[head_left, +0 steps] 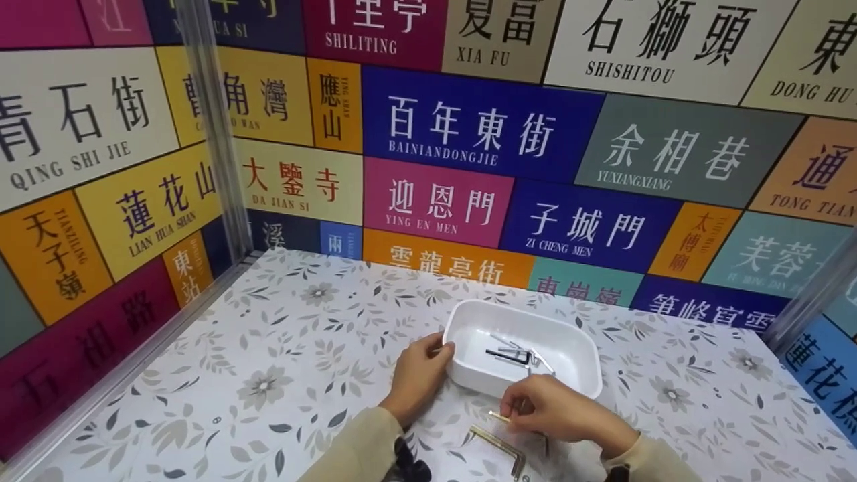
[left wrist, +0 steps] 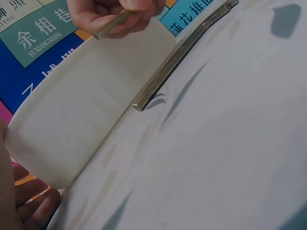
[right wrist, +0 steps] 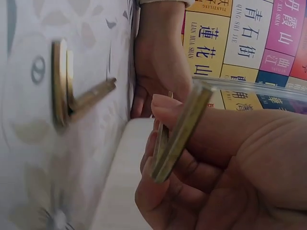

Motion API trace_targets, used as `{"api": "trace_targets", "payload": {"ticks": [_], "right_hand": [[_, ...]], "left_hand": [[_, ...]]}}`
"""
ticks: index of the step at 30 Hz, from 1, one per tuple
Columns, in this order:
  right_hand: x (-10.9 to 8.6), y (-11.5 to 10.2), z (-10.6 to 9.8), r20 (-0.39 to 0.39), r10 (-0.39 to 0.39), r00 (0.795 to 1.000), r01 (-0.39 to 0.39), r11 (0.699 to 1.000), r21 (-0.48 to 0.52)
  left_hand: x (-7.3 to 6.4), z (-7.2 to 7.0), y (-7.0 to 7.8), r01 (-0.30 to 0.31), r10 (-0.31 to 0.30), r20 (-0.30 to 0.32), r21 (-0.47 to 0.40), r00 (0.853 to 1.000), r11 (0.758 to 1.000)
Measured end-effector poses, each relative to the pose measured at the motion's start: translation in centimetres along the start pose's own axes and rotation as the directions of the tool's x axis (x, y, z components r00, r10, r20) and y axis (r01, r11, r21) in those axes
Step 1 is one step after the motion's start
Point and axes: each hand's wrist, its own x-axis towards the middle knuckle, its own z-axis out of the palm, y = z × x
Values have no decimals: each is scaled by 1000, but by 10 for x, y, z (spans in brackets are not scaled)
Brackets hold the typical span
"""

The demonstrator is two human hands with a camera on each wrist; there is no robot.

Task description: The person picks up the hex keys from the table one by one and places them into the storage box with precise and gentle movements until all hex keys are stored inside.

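Observation:
A white plastic tray (head_left: 477, 381) stands on the patterned tabletop, holding a black Allen key (head_left: 499, 355) and several silver ones (head_left: 543, 362). At the tray's left end my left hand (head_left: 416, 375) grips its side, thumb near the rim. My right hand (head_left: 559, 410) is just in front of the tray, pinching a brass-coloured Allen key (right wrist: 180, 136) between thumb and fingers. Beneath that hand, another brass-coloured Allen key (head_left: 495, 442) lies on the table, its long arm also showing in the left wrist view (left wrist: 177, 60).
The table's cloth (head_left: 301, 375) has a grey leaf and flower print. Behind it rises a wall of coloured name panels (head_left: 482, 120). Transparent upright posts (head_left: 224, 147) stand at the table's back corners.

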Motion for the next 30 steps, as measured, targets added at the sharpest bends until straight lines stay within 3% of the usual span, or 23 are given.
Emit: {"api": "trace_targets", "payload": {"ticks": [7,15,30], "right_hand": [[-2,-9,-28,40,-52,998,55,995,-82],[7,-16,-53,30,-77,997,81,977,-198],[39,-1,-69,55,-43,998,54,975,-217]], "left_hand": [[1,1,0,0,0,0,4,1000,1000],[1,2,0,24,-24,-3,15,1000,1000],[0,-1,-1,-13,13,3,9,1000,1000]]}}
